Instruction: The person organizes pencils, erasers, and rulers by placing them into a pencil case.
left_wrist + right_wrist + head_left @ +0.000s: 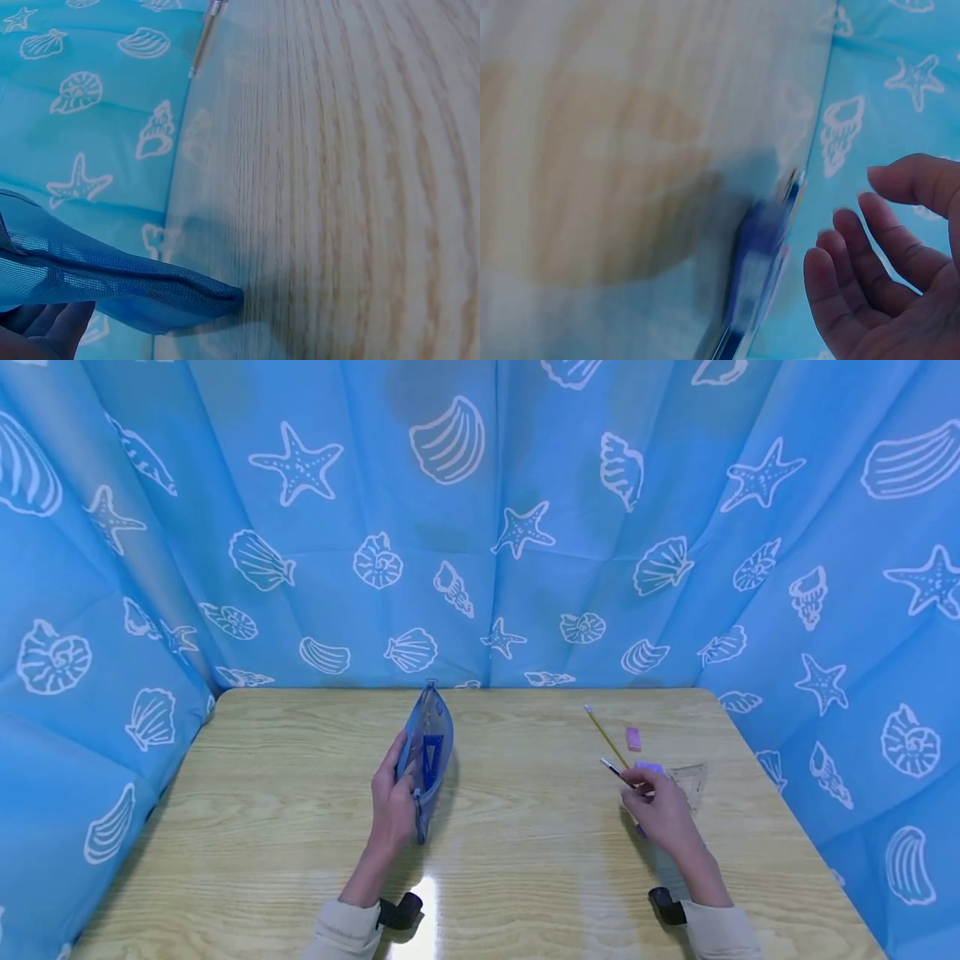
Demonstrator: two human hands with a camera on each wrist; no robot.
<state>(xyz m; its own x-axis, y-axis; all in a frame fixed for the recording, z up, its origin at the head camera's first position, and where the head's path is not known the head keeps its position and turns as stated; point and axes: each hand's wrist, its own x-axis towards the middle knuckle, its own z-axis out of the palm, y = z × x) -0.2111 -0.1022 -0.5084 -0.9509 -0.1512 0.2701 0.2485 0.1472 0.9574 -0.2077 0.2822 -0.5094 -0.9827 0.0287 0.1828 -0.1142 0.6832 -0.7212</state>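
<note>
Blue cloth curtain (468, 556) printed with white shells and starfish hangs behind the tabletop and down both flanks, probably put up as a plain screen round the work. Before it lies the pale wooden table (532, 885), well lit, with a bright reflection near its front edge.

Left of the table's middle, the blue mesh pouch (446, 753) stands on edge, its zipped mouth parted upward. I'd say it is propped so because a limp bag would fold shut alone. The left hand (393, 808) grips its near side, fingers outside, keeping that wall apart from the other.

Off to the right, the right hand (663, 810) hovers over the scattered stationery, thumb and fingers loosely parted, nothing between them in its own wrist view; it looks ready to pinch something slim.

A clear ruler-like plate (693, 781) lies beyond that hand. A blue triangular frame (432, 740) sits inside the pouch. Around the right fingertips are a yellow pencil (607, 736), a dark pen (614, 768), a purple piece (650, 767) and a pink eraser (633, 739), grouped within easy reach.
</note>
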